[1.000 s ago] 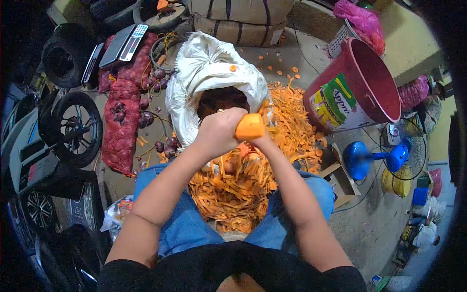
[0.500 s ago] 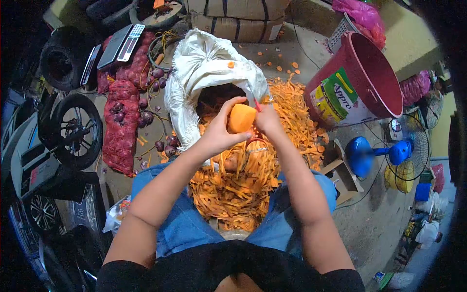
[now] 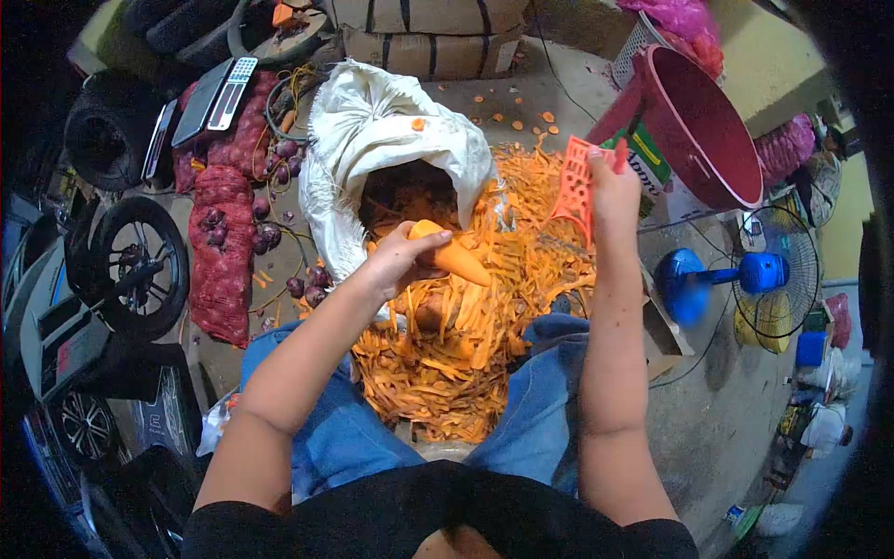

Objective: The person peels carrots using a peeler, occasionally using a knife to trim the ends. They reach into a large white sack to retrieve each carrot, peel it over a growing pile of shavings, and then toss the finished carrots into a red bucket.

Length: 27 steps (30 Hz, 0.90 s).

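From my distant seat I'm judging that peeling is the step in hand, at a point where tool and carrot are standing apart. My left hand (image 3: 396, 264) is gripping the carrot (image 3: 458, 262) by its thick end, its narrow tip pointing to the right and slightly down over the heap of peelings (image 3: 428, 387), just in front of the mouth of the white sack (image 3: 400, 126). My right hand (image 3: 616, 194) is closing round a red slotted tool (image 3: 573, 186), holding it raised near the bucket (image 3: 689, 102), well apart from the carrot. As I'm reading it, another stroke would be calling for the tool to meet the carrot's side, with the left fingers keeping clear of its edge. The cutting edge I'm not making out, and the right fingers are covering part of the tool. The left hand is hiding part of the carrot's thick end, the sack's inside is falling into shadow, and its deeper contents I'm unable to tell.
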Each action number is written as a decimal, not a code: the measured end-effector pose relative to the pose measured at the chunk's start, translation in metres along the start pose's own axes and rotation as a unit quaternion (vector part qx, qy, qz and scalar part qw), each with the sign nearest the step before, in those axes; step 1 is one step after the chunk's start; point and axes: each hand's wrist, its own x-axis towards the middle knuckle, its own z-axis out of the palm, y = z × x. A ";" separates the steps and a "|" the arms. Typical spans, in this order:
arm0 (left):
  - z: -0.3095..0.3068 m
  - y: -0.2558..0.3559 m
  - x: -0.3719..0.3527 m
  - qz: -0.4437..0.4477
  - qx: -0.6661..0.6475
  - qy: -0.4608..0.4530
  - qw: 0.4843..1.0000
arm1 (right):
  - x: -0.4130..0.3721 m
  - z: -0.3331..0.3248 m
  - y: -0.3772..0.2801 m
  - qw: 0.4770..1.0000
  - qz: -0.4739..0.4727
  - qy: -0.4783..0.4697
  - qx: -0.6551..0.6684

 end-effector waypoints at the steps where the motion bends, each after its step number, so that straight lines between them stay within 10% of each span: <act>1: 0.000 -0.002 0.002 -0.002 0.002 -0.002 1.000 | -0.001 -0.005 -0.008 1.000 -0.009 0.027 0.003; 16: 0.011 -0.008 0.019 -0.087 -0.258 -0.057 0.960 | -0.021 -0.020 0.005 0.983 -0.014 -0.105 -0.153; 21: 0.011 -0.002 0.020 -0.092 -0.282 -0.068 0.953 | -0.061 0.009 -0.002 0.859 -0.200 -0.278 -0.380; 27: 0.009 -0.006 0.028 -0.077 -0.287 -0.078 0.952 | -0.066 0.014 0.006 0.835 -0.254 -0.258 -0.415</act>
